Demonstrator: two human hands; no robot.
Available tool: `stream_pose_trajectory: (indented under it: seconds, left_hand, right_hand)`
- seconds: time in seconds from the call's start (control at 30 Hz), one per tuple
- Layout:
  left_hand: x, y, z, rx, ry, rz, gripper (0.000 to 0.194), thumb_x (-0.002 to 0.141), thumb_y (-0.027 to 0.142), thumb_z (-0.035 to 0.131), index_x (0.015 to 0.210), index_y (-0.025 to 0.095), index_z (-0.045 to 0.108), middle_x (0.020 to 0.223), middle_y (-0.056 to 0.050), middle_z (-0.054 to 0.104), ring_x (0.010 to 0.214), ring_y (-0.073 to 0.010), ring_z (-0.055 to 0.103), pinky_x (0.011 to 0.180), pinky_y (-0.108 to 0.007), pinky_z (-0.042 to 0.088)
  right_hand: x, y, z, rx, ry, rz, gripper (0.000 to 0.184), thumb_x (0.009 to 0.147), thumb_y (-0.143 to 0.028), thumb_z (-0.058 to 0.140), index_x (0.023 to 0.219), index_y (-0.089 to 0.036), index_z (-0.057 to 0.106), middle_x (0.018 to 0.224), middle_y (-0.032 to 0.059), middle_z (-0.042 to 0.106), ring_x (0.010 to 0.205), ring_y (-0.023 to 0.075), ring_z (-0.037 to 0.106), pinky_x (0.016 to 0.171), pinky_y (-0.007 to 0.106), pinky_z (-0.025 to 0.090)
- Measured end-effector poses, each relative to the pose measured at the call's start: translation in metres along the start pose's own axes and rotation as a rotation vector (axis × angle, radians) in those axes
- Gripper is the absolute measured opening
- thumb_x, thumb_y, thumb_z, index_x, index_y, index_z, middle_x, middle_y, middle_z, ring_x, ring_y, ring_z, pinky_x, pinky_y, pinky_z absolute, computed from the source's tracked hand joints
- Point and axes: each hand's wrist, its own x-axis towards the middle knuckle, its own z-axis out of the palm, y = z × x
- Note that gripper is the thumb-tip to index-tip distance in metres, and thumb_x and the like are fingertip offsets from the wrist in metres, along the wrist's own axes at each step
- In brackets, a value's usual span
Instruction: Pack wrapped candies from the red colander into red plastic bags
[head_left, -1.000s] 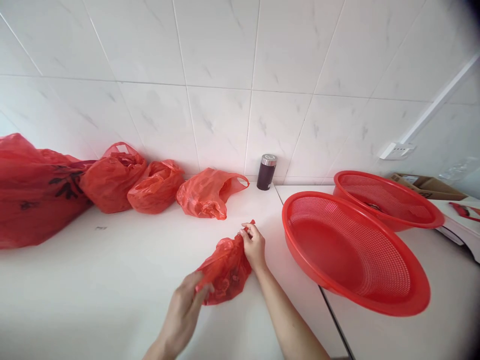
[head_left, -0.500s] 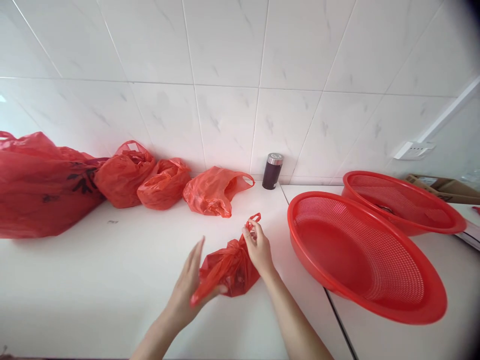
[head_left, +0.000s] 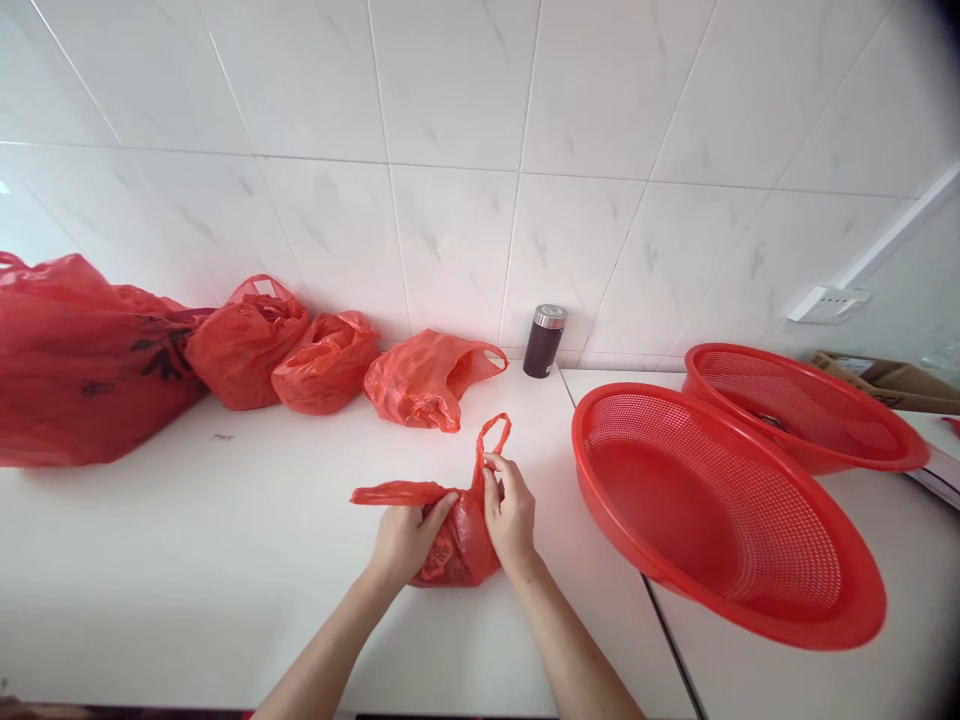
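A red plastic bag (head_left: 457,550) with something inside sits on the white table in front of me. Its contents show faintly through the film, too unclear to name. My left hand (head_left: 407,540) is closed on the bag's left side near the top, thumb over the gathered plastic, and one handle sticks out to the left above it. My right hand (head_left: 511,512) pinches the base of the other handle, whose loop stands up above the fingers. The undersides of my left fingers are hidden by the bag.
Along the tiled wall stand several red plastic bags (head_left: 247,345), the biggest at far left. A dark flask (head_left: 544,342) with a silver lid stands near the wall. On the right are two red plastic baskets (head_left: 660,500), with a cardboard box (head_left: 892,380) behind.
My left hand, spread open beside the bag before, has closed on its left side. The left handle has swung up and points left. The right handle's loop stands taller above my right hand.
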Motion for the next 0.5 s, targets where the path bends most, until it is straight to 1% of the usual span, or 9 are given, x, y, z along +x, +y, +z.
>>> stream_pose_trajectory:
  seconds: [0.1, 0.17, 0.23, 0.33, 0.4, 0.5]
  left_hand:
    - [-0.002, -0.003, -0.002, -0.031, 0.081, -0.084, 0.042, 0.085, 0.057, 0.048, 0.064, 0.022, 0.057, 0.062, -0.003, 0.062, 0.064, -0.0231, 0.06, 0.06, -0.033, 0.046]
    - [-0.005, -0.002, -0.002, -0.07, 0.111, -0.121, 0.043, 0.085, 0.059, 0.047, 0.063, 0.023, 0.054, 0.064, -0.003, 0.061, 0.066, -0.0237, 0.061, 0.061, -0.035, 0.047]
    - [-0.011, 0.002, 0.0, -0.118, 0.119, -0.143, 0.041, 0.086, 0.058, 0.045, 0.065, 0.024, 0.053, 0.067, -0.003, 0.061, 0.067, -0.0228, 0.061, 0.063, -0.035, 0.049]
    - [-0.021, 0.011, 0.001, -0.186, 0.109, -0.181, 0.037, 0.088, 0.056, 0.043, 0.068, 0.026, 0.051, 0.066, -0.001, 0.059, 0.064, -0.0214, 0.06, 0.061, -0.035, 0.05]
    - [-0.028, 0.017, 0.0, -0.216, 0.099, -0.214, 0.037, 0.088, 0.056, 0.042, 0.069, 0.027, 0.054, 0.067, -0.002, 0.062, 0.064, -0.0222, 0.063, 0.061, -0.035, 0.051]
    - [-0.035, 0.021, -0.006, -0.311, 0.083, -0.324, 0.036, 0.086, 0.057, 0.046, 0.073, 0.028, 0.063, 0.076, -0.004, 0.071, 0.076, -0.0247, 0.068, 0.068, -0.033, 0.054]
  right_hand:
    - [0.003, -0.003, -0.003, 0.02, 0.045, -0.025, 0.023, 0.097, -0.024, 0.039, 0.108, -0.019, 0.059, 0.098, 0.0093, 0.068, 0.094, 0.0174, 0.065, 0.083, 0.03, 0.051]
    - [0.003, -0.003, -0.003, 0.025, 0.067, -0.013, 0.023, 0.097, -0.024, 0.039, 0.106, -0.02, 0.059, 0.097, 0.0094, 0.068, 0.094, 0.0182, 0.065, 0.083, 0.031, 0.051]
    - [0.003, -0.003, -0.003, 0.028, 0.087, 0.021, 0.022, 0.097, -0.025, 0.039, 0.103, -0.02, 0.06, 0.096, 0.0091, 0.068, 0.089, 0.0181, 0.065, 0.079, 0.03, 0.051]
    - [0.002, -0.002, -0.002, 0.038, 0.12, 0.097, 0.023, 0.098, -0.028, 0.037, 0.099, -0.02, 0.059, 0.089, 0.0068, 0.066, 0.077, 0.0162, 0.062, 0.069, 0.028, 0.049]
    - [0.002, -0.002, -0.002, 0.048, 0.139, 0.146, 0.024, 0.098, -0.029, 0.036, 0.096, -0.02, 0.057, 0.086, 0.0054, 0.064, 0.073, 0.0157, 0.06, 0.067, 0.027, 0.047]
    - [0.002, -0.002, -0.003, 0.071, 0.155, 0.199, 0.024, 0.097, -0.032, 0.036, 0.091, -0.02, 0.056, 0.084, 0.0045, 0.063, 0.072, 0.0161, 0.057, 0.066, 0.027, 0.045]
